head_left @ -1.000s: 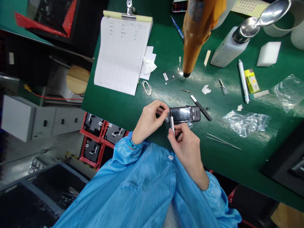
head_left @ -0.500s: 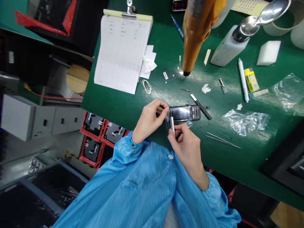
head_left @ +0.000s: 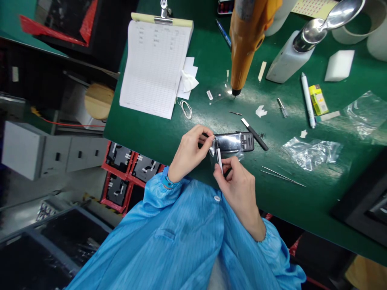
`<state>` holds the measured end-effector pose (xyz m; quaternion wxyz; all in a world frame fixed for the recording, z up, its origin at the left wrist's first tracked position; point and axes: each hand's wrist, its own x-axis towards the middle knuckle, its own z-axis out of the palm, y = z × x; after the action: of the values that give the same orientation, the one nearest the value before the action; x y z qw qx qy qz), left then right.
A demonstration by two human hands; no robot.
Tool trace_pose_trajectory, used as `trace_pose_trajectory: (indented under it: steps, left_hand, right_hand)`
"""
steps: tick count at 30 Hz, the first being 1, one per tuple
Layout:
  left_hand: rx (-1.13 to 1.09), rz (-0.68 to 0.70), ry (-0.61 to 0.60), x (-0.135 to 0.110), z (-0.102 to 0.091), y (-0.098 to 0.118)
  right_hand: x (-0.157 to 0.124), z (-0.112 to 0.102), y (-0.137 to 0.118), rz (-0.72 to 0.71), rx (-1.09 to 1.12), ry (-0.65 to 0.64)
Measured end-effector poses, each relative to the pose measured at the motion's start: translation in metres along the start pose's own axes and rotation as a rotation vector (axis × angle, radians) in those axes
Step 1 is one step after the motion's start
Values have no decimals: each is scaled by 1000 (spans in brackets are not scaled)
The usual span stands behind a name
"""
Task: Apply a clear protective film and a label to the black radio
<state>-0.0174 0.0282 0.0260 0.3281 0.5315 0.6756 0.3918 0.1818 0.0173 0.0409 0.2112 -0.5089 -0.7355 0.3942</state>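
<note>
A black handheld device (head_left: 248,141) with a glossy screen and a small keypad lies on the green table, with clear film around its lower edge. My left hand (head_left: 193,150) is closed in a pinch at the device's left end; what its fingertips grip is too small to make out. My right hand (head_left: 237,183) is closed on a slim white tool (head_left: 219,158), which points up with its thin dark tip near the left fingertips. Just right of the device rests a black-handled scraper (head_left: 256,136). Metal tweezers (head_left: 282,176) lie further right.
An orange electric screwdriver (head_left: 242,56) hangs above the table with its bit downward. At the left are a clipboard (head_left: 154,72) and a coiled white cord (head_left: 186,109). Rightward lie crumpled clear plastic (head_left: 313,152), a white pen (head_left: 307,98), a yellow lighter (head_left: 318,99) and a bottle (head_left: 284,60).
The table and its objects have shifted very slightly leftward and up in view. Both hands keep the same grip and position at the device's left end.
</note>
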Motion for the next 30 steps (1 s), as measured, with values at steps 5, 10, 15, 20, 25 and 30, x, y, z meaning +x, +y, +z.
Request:
trace_pose_trajectory:
  steps: [5,10,15,20,25,30]
  left_hand:
    - [17,21,1,-1,-1,0]
    - [50,28,9,-2,-1,3]
    - [93,51,13,-3,-1,6]
    - [100,60,9,-4,-3,8]
    - [111,71,16,-5,-3,11]
    - [122,86,26,-7,-4,13]
  right_hand:
    - [-1,-1,0,8,-8,-8]
    - [-3,-1,0,23,-33,-14]
    - [-4,-1,0,15,-29,-4]
    - [-7,-1,0,6,-19,5]
    - [-10,-2,0,28,-14,-18]
    - [-14,-2,1,25,-21,-9]
